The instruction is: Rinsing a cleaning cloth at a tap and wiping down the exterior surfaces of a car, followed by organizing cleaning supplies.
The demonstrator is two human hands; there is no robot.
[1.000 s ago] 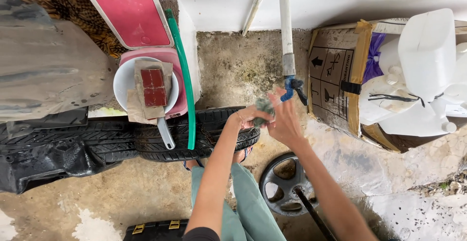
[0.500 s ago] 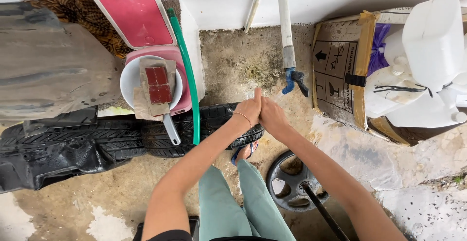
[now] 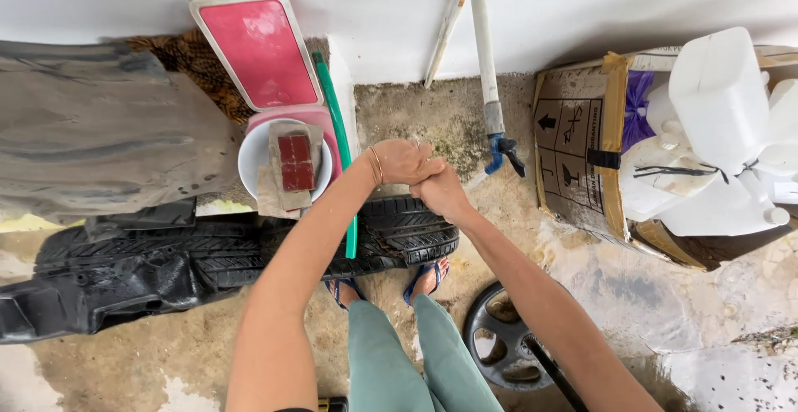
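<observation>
Floor: wet, stained concrete floor (image 3: 249, 337) meets a white wall (image 3: 582, 4) at the top of the head view.
Hands: the left hand (image 3: 403, 161) lies over the right hand (image 3: 440, 194), the two pressed together and touching; both are curled, and whether anything is gripped between them I cannot tell.
Tap: a blue tap (image 3: 501, 151) on a white pipe (image 3: 482, 46) sits just right of the hands, near them.
Tyre: a black tyre (image 3: 249, 250) lies on the floor just below the hands, with a green hose (image 3: 342, 154) draped across it.
Left side: a white bowl (image 3: 253, 154) holds a red block (image 3: 295, 162); a red-and-white lid (image 3: 259, 50) leans on the wall behind it.
Right side: a cardboard box (image 3: 578, 154) holds white plastic jugs (image 3: 719, 104).
Below: green trousers (image 3: 391, 362), blue sandals (image 3: 428, 279) and a black weight plate (image 3: 503, 337).
</observation>
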